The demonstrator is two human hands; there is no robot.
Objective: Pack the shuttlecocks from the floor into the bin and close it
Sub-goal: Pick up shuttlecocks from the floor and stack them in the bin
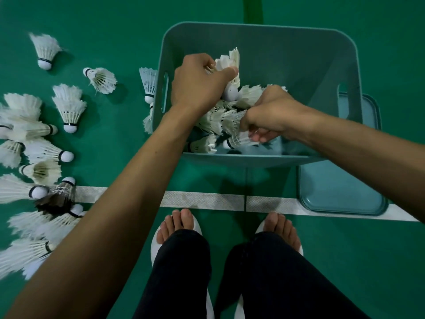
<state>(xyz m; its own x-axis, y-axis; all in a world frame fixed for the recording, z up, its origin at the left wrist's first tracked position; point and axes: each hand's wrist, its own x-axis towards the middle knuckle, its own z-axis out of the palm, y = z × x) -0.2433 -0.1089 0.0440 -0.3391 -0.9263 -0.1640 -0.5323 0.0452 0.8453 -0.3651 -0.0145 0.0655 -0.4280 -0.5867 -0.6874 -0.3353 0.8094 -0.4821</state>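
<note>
We have both hands in the bin (253,28). The left grip (197,81) is clamped on a small bunch of shuttlecocks (230,61), held over the left half of the bin. The right grip (273,111) is curled round more of them, low in the pile (213,120) just beneath it.

The rest of the loose shuttlecocks (69,107) lie on the floor (115,31), well to the left of the left grip. Two more (149,84) rest against the bin's outer wall, just left of that grip.

What could go wrong, in our judgement:
- Squeezing the bunches hard could bend or break feathers.
- One could slip from the left grip's bunch and fall outside, since that hand is close to the wall.
- The two against the wall are easy to overlook.
- The lid (340,192) lies down and to the right of the right grip, partly hidden by the bin. We cannot tell whether the bin stands on it. If it does, pulling the lid free could tip the bin.

Our count:
- One bin and one lid.
- At least fifteen shuttlecocks on the floor, one of them dark (59,192).
- The heap by the left edge is blurred and overlapping, so that number is a floor.
- Those in the bin and in our hands overlap too much to count.
</note>
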